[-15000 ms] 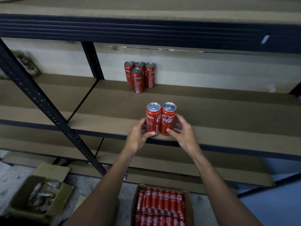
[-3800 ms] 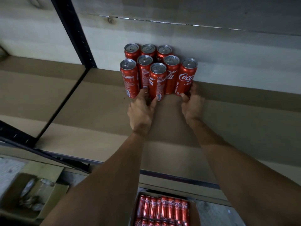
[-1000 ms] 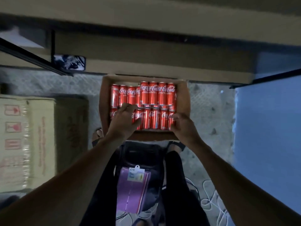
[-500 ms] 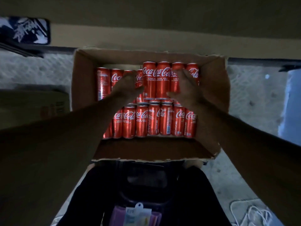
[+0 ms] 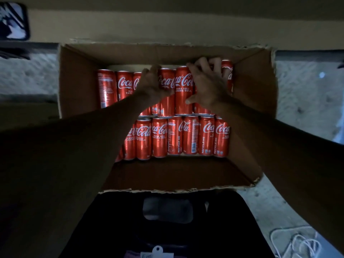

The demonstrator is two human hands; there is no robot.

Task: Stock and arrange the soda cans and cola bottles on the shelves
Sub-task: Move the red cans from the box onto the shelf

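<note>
An open cardboard box on the floor holds two rows of slim red cola cans. The near row stands untouched. My left hand curls over the top of a can in the far row. My right hand reaches over the tops of the far-row cans beside it, fingers hooked behind a can and thumb on its front. Both hands are inside the box. The shelf cans are out of view.
The lowest shelf board runs across the top of the view, just beyond the box. Grey floor lies to the right, with white cable at the bottom right. My dark-clothed lap fills the bottom centre.
My head has dropped closer to the box. Both hands have slid further back onto the tops of the far-row cans and their fingers have curled round them.
</note>
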